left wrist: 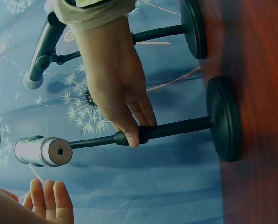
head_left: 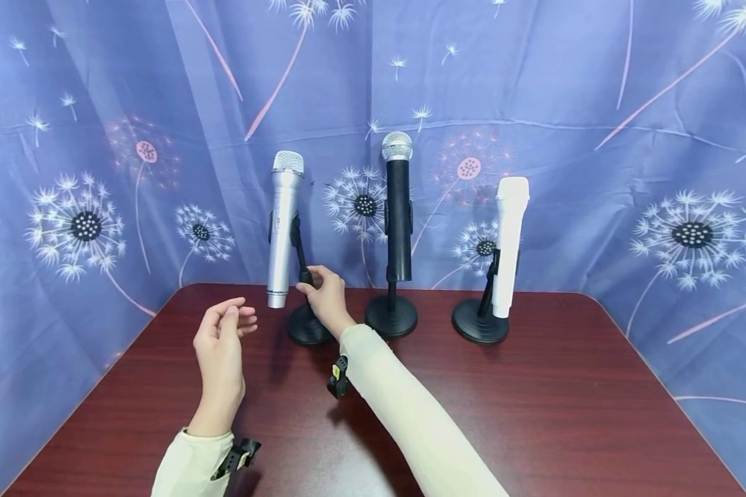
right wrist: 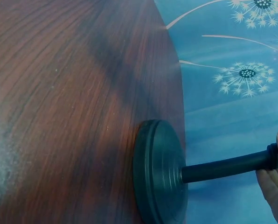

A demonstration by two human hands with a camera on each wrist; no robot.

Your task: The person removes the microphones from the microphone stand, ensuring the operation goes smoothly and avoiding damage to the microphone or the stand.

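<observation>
The right hand [head_left: 327, 298] grips the black stand [head_left: 301, 255] on the left of the row, with thumb and fingers pinching the collar [head_left: 306, 277] partway up its pole. The silver microphone [head_left: 282, 235] sits in the clip at the top of this stand, tilted, its mesh head up and its lower end out to the left of the pole. The stand's round base [head_left: 307, 328] rests on the table [head_left: 534, 414]. The right wrist view cuts the hand off at its edge, so how far the fingers wrap round behind the collar is hard to tell.

The left hand [head_left: 220, 345] holds nothing; its fingers are loosely bent, and it hovers near the silver microphone's lower end, apart from it.

Just to the right of the gripped stand, a black microphone [head_left: 399, 221] is clipped to the middle stand [head_left: 391, 319]. Farther right, a white microphone [head_left: 510, 241] leans in the right-hand stand [head_left: 479, 326]. Behind the table hangs a blue curtain [head_left: 534, 83] with a dandelion print. Both arms wear pale sleeves [head_left: 410, 407].
</observation>
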